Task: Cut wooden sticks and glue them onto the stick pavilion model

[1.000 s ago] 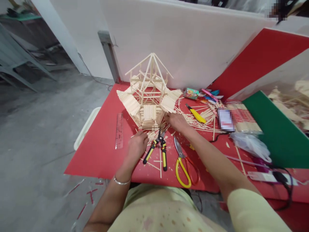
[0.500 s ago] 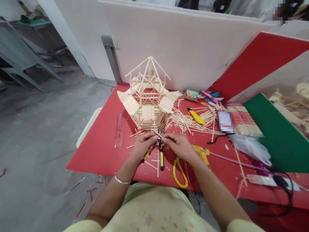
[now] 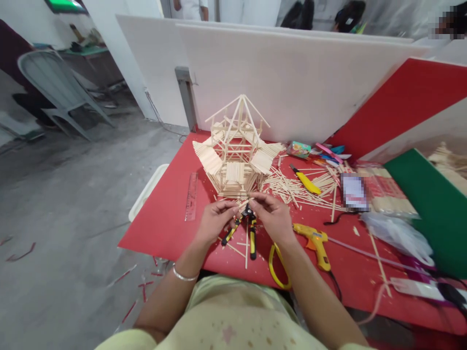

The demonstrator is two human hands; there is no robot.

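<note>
My left hand (image 3: 216, 222) is closed, thumb and fingers pinched; whatever is between them is too small to make out. My right hand (image 3: 273, 216) is pinched too, its fingertips at a short thin wooden stick that is hard to see. Just below the fingertips lies a pair of pliers (image 3: 253, 238) with black and yellow handles spread apart. Behind both hands stands a model house (image 3: 235, 172) of pale wooden sticks, with an open pointed roof frame. Yellow-handled scissors (image 3: 279, 272) are partly hidden beneath my right forearm.
On the red table board (image 3: 160, 228) lie a clear ruler (image 3: 191, 197), loose sticks (image 3: 284, 187), a yellow cutter knife (image 3: 306, 182) and a yellow glue gun (image 3: 317, 245) with its cord. Stick packs (image 3: 388, 189) and a plastic bag (image 3: 397, 236) are at right. A white panel (image 3: 292, 82) stands behind.
My hands have drawn slightly apart, and the short stick held between them earlier is less visible. The view has shifted left, showing more floor and the whole glue gun.
</note>
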